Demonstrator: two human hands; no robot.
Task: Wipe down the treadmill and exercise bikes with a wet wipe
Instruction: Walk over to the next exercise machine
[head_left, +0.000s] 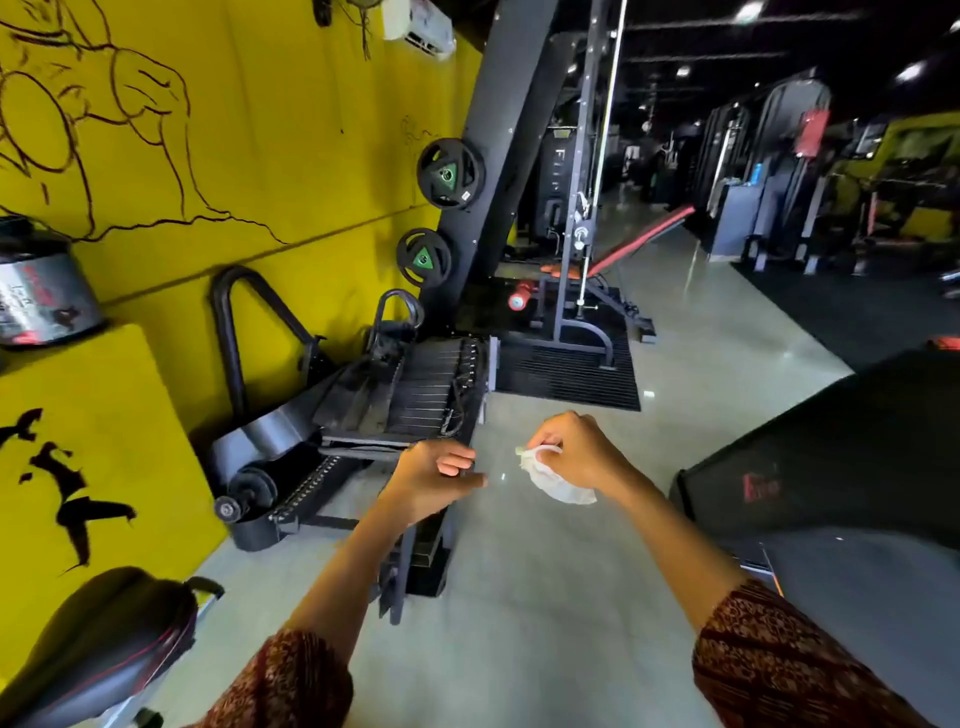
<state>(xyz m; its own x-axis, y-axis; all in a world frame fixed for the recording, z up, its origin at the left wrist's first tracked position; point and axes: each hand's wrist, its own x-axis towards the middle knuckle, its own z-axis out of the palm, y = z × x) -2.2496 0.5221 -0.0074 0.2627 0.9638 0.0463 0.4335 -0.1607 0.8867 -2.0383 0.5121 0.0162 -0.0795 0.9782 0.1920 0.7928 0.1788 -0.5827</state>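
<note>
My right hand (576, 452) pinches a crumpled white wet wipe (553, 480), which hangs below the fingers over the grey floor. My left hand (436, 475) hovers a short way to the left of the wipe with its fingers loosely curled and nothing in them. A black exercise bike saddle (104, 654) shows at the bottom left. A curved black treadmill (363, 410) with slatted belt and arched handrails stands against the yellow wall, just beyond my left hand. Part of another black machine (831, 452) fills the right side.
A cable machine (582, 260) with a red incline bench (639, 239) stands on a black mat ahead. Weight plates (451, 174) hang on a slanted black frame. A grey tub (41, 291) sits on a yellow ledge at left. Grey floor runs on between the machines.
</note>
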